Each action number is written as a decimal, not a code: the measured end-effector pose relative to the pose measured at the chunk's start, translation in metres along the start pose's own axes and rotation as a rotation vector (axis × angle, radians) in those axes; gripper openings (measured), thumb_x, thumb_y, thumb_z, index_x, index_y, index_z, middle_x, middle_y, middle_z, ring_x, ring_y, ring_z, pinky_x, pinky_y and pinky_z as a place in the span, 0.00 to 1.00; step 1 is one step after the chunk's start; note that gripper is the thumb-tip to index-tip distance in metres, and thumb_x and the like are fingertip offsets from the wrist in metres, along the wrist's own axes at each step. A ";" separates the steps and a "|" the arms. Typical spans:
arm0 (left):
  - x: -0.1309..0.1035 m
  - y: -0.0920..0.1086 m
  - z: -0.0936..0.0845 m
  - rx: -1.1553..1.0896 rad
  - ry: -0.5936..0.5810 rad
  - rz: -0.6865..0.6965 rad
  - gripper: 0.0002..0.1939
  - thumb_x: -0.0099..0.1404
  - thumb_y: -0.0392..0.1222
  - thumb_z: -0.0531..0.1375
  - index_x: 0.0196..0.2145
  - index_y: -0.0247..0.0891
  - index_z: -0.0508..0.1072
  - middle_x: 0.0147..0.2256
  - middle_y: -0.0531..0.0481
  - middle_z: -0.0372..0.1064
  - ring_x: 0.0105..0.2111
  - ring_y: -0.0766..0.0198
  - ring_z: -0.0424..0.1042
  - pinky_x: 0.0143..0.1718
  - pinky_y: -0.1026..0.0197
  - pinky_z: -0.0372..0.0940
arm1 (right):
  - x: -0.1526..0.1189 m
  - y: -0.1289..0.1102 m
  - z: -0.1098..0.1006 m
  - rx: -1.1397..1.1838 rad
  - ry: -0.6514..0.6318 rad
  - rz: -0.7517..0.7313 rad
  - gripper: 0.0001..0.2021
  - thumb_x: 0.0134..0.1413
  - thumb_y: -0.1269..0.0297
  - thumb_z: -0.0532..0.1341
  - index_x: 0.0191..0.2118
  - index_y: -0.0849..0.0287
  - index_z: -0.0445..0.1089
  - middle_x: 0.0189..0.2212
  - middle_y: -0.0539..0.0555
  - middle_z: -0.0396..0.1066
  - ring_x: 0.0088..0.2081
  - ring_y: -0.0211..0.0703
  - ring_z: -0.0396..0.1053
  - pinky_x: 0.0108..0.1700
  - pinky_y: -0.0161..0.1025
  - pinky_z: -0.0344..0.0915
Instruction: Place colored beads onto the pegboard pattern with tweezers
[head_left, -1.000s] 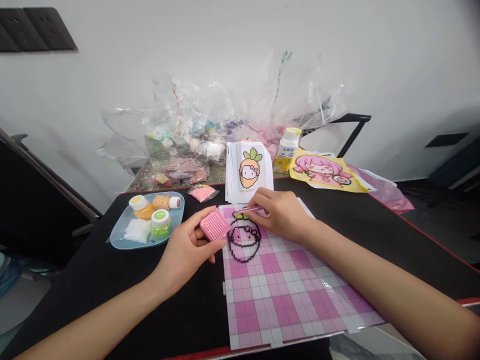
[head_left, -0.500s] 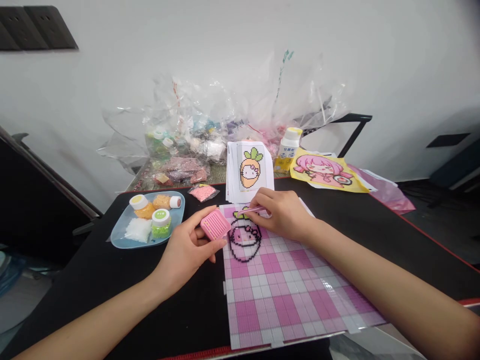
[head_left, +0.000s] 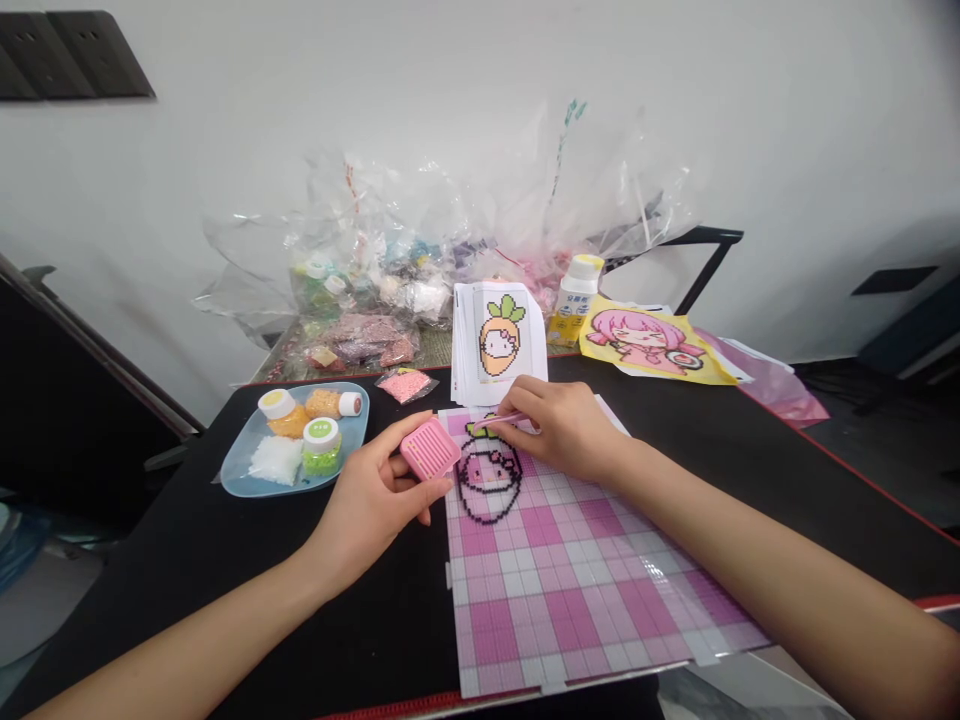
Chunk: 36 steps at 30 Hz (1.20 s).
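Observation:
My left hand (head_left: 379,490) grips a small pink ridged tray (head_left: 430,449) just off the left edge of the pegboard. Pink tweezers (head_left: 517,420) are pinched in my right hand (head_left: 559,425), their tip at the green leaf part of a bead figure. The figure (head_left: 489,500) has a black bead outline with a face inside, on a pink and white checked pegboard (head_left: 570,610). Behind the board, a printed carrot pattern (head_left: 499,345) stands upright on a stack of paper.
A blue tray (head_left: 240,470) at the left holds bead jars and a bag of white beads. A small pink bead bag (head_left: 406,385) lies beside it. Plastic bags (head_left: 420,260), a white bottle (head_left: 577,295) and a yellow-edged picture (head_left: 652,345) are at the back.

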<state>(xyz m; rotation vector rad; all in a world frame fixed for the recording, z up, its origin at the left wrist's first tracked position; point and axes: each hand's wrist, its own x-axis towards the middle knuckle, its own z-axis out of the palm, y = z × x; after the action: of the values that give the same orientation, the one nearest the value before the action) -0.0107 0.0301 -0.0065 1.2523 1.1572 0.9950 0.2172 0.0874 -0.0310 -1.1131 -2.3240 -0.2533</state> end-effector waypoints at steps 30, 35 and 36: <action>0.001 -0.004 -0.003 0.091 0.026 0.009 0.39 0.52 0.40 0.69 0.60 0.33 0.61 0.30 0.53 0.74 0.19 0.71 0.65 0.22 0.65 0.64 | 0.003 -0.004 -0.005 0.001 0.073 0.030 0.13 0.65 0.57 0.55 0.40 0.60 0.72 0.34 0.54 0.74 0.26 0.37 0.68 0.25 0.33 0.49; -0.001 -0.004 -0.003 0.051 0.024 0.027 0.40 0.52 0.40 0.68 0.60 0.32 0.60 0.30 0.53 0.74 0.20 0.71 0.64 0.23 0.65 0.63 | 0.011 0.002 -0.016 -0.038 0.288 0.122 0.13 0.66 0.67 0.49 0.48 0.61 0.68 0.39 0.59 0.73 0.35 0.44 0.71 0.27 0.35 0.58; -0.001 -0.004 -0.003 0.043 0.024 0.026 0.40 0.52 0.40 0.68 0.60 0.31 0.60 0.29 0.53 0.73 0.20 0.71 0.64 0.22 0.65 0.63 | 0.013 0.006 -0.022 -0.057 0.331 0.142 0.13 0.65 0.68 0.48 0.48 0.62 0.68 0.40 0.61 0.73 0.36 0.46 0.71 0.29 0.36 0.60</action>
<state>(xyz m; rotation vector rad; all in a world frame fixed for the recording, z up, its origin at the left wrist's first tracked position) -0.0141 0.0289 -0.0099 1.2963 1.1889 1.0115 0.2239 0.0910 -0.0062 -1.1611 -1.9490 -0.4182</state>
